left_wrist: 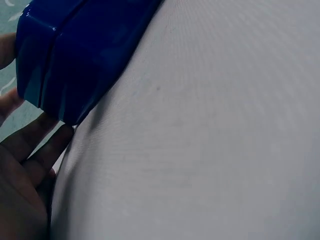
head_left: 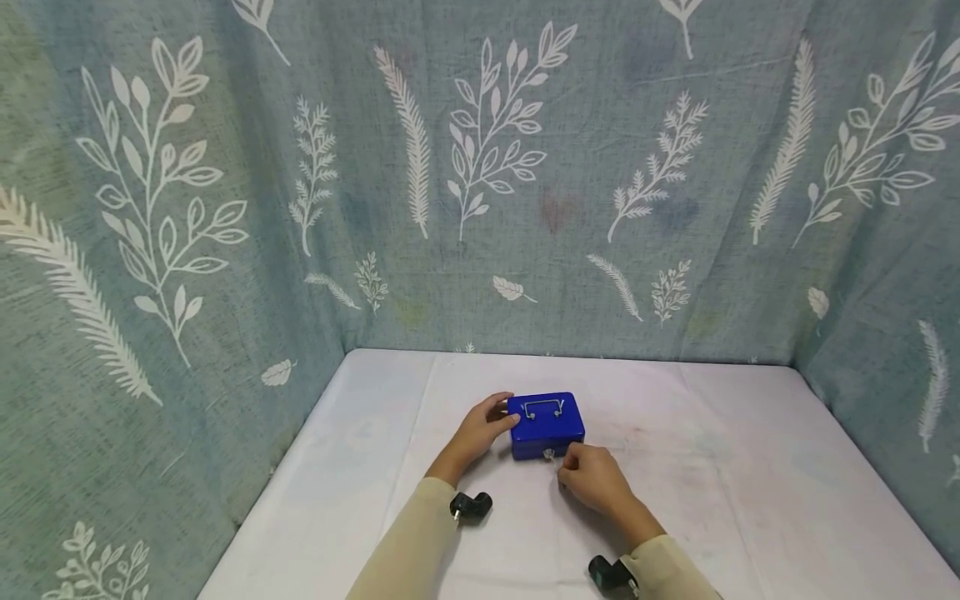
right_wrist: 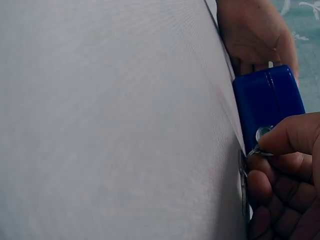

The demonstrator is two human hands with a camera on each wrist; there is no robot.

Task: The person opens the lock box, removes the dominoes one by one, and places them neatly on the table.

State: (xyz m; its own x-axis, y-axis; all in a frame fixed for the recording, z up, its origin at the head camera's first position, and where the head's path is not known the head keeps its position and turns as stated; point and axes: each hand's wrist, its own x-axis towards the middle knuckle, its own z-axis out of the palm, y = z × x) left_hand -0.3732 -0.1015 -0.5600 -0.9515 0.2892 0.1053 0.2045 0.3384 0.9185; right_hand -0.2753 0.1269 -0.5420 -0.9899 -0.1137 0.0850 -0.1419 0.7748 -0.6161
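Observation:
A small blue cash box [head_left: 547,427] with a folding metal handle [head_left: 542,407] on its lid sits closed on the white-covered table. My left hand [head_left: 482,432] holds its left end, thumb at the lid's edge and the other fingers along the side. In the left wrist view, fingertips [left_wrist: 65,131] meet the box's lower edge. Low on the front face is a round silver lock [right_wrist: 264,132]. Close by it, thumb and forefinger of my right hand [head_left: 594,479] pinch a thin metal key ring [right_wrist: 254,151]. Flat metal keys [right_wrist: 243,180] hang below those fingers.
The table [head_left: 360,467] has a white cloth cover. A grey-green curtain [head_left: 525,208] with white leaf prints stands behind it and along both sides. A black camera piece is worn at the left wrist [head_left: 471,507] and another at the right wrist [head_left: 611,575].

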